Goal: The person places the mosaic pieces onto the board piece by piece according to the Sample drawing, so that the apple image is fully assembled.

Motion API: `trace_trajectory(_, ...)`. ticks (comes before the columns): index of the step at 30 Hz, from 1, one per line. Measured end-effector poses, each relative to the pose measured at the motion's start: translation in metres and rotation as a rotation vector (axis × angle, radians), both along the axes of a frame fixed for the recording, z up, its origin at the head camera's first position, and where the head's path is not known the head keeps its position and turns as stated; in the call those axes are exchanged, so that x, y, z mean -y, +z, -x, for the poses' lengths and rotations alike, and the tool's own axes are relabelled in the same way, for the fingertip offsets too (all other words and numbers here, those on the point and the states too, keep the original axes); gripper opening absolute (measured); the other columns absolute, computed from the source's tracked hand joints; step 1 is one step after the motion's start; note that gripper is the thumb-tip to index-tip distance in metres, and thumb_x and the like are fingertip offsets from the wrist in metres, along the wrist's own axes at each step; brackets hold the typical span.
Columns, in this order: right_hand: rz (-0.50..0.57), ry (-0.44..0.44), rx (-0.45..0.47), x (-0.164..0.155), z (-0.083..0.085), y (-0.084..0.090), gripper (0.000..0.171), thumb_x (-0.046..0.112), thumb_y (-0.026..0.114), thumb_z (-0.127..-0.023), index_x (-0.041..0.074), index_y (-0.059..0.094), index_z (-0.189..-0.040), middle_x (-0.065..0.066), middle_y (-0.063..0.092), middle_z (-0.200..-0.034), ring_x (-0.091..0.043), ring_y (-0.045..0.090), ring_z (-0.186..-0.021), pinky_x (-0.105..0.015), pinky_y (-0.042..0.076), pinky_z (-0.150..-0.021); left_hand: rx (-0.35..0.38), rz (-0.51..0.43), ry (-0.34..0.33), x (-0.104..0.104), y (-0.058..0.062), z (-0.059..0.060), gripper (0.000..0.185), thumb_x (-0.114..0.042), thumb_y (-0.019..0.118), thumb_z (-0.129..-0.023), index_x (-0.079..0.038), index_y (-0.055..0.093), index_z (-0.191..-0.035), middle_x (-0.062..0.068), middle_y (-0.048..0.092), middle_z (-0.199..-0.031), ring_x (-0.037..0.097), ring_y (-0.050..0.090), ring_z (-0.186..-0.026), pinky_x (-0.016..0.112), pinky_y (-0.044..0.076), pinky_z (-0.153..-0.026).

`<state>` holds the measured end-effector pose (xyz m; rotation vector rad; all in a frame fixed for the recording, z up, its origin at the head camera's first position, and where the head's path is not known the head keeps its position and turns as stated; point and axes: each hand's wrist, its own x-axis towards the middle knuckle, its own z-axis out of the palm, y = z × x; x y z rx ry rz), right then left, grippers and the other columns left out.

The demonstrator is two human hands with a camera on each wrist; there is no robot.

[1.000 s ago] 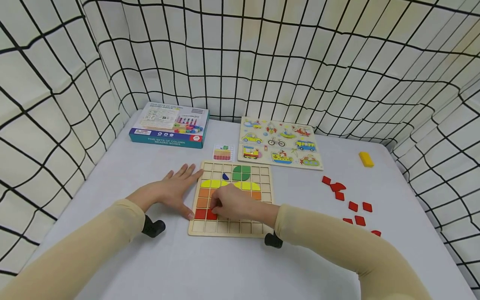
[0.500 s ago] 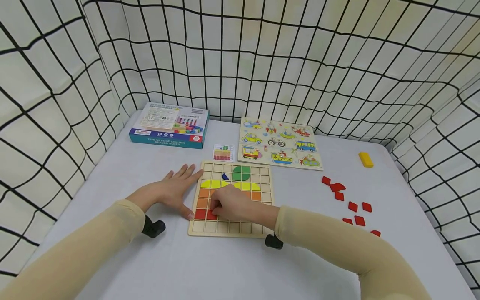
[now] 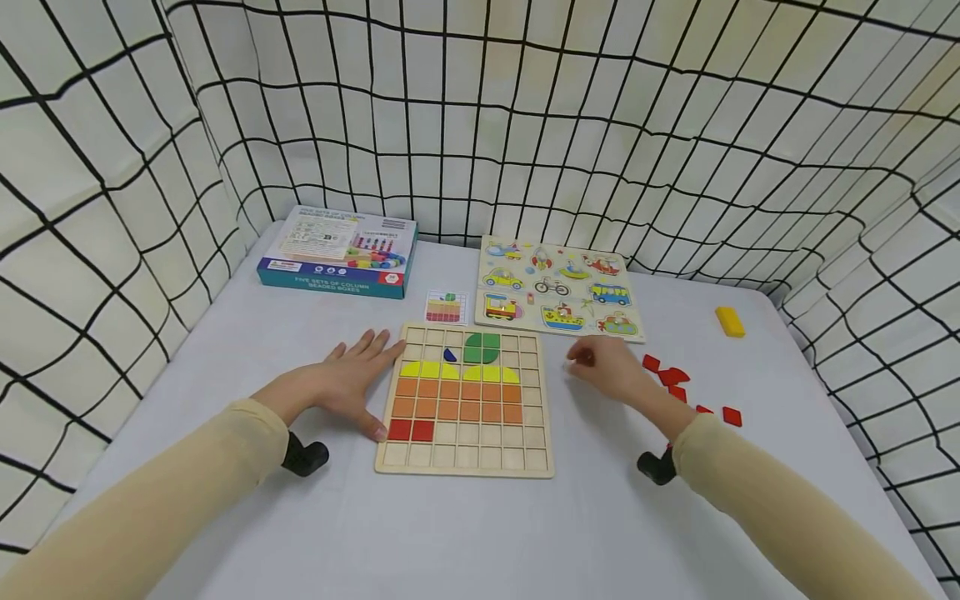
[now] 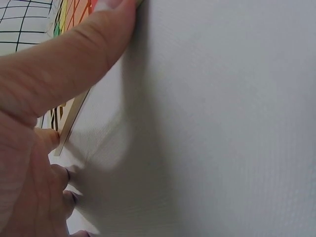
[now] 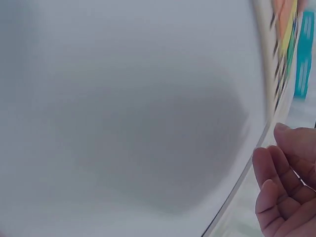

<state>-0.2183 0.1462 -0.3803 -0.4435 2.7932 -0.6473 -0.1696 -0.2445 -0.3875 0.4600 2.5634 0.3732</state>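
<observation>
Hands are flanking the grid board (image 3: 491, 458): the left hand (image 3: 341, 387) is resting with fingers spread, thumb and a fingertip touching its left edge; the right hand (image 3: 611, 367) is hanging loosely curled just off its right edge, nothing visible in its grasp. Two red squares (image 3: 422, 431) are sitting toward the board's near-left corner. Loose red pieces (image 3: 732, 416) are lying from the right hand toward the right edge of the tabletop (image 3: 450, 533), that hand plainly nearer; its wrist is partly covering some, and no common long axis is showing. Farther off, a picture card (image 3: 445, 310) is lying past the board's far edge; a yellow block (image 3: 730, 322) is sitting toward the tabletop's far-right corner.
</observation>
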Motion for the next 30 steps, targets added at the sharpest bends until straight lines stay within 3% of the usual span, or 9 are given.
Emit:
trace_trajectory(4,-0.046,-0.116,0.041,-0.053,0.015,0.003,0.032,0.013,0.068,-0.098,-0.003,0.065,-0.126,-0.02,0.069,-0.118,-0.031,0.061,-0.104,-0.043,0.057,-0.094,-0.003,0.005,-0.001,0.002,-0.002,0.0,0.134,-0.058,0.089,-0.066,-0.008,0.013,-0.165,0.025,0.002,-0.171,0.051,-0.004,-0.157,0.075,0.003,-0.12)
trace_trajectory(9,-0.14,-0.169,0.096,-0.089,0.023,0.005,0.047,0.019,0.069,-0.098,-0.006,0.057,-0.136,-0.027,0.061,-0.13,-0.039,0.056,-0.113,-0.051,0.054,-0.101,-0.005,0.003,-0.001,0.002,-0.004,0.0,0.134,-0.057,0.089,-0.066,-0.007,0.014,-0.165,0.025,0.003,-0.171,0.051,-0.004,-0.157,0.076,0.003,-0.12)
trace_trajectory(15,-0.25,-0.188,0.146,-0.104,0.025,0.0,0.049,0.022,0.072,-0.095,-0.009,0.059,-0.131,-0.028,0.063,-0.124,-0.038,0.058,-0.106,-0.054,0.054,-0.096,0.003,-0.005,0.002,0.001,-0.005,0.0,0.133,-0.056,0.089,-0.066,-0.008,0.014,-0.165,0.025,0.002,-0.171,0.05,-0.004,-0.157,0.075,0.003,-0.121)
trace_trajectory(20,-0.235,-0.208,0.151,-0.109,0.024,-0.004,0.045,0.021,0.071,-0.096,-0.007,0.06,-0.129,-0.027,0.064,-0.121,-0.037,0.058,-0.103,-0.049,0.056,-0.092,0.001,-0.006,0.001,0.0,-0.005,0.0,0.133,-0.055,0.09,-0.066,-0.008,0.014,-0.165,0.025,0.002,-0.171,0.05,-0.004,-0.157,0.075,0.002,-0.121)
trace_trajectory(26,-0.262,-0.259,0.199,-0.117,0.018,0.002,0.058,0.032,0.073,-0.094,-0.007,0.055,-0.133,-0.029,0.062,-0.123,-0.039,0.057,-0.105,-0.048,0.055,-0.087,-0.005,-0.002,-0.003,0.001,-0.004,0.0,0.133,-0.057,0.089,-0.066,-0.008,0.014,-0.164,0.025,0.003,-0.171,0.051,-0.004,-0.157,0.075,0.003,-0.12)
trace_trajectory(30,-0.247,-0.26,0.222,-0.126,0.015,0.003,0.058,0.03,0.075,-0.093,-0.01,0.054,-0.13,-0.028,0.063,-0.118,-0.038,0.058,-0.103,-0.047,0.057,-0.088,-0.007,-0.001,-0.004,0.001,-0.004,0.001,0.134,-0.057,0.089,-0.065,-0.008,0.014,-0.165,0.025,0.003,-0.171,0.051,-0.004,-0.157,0.075,0.003,-0.12)
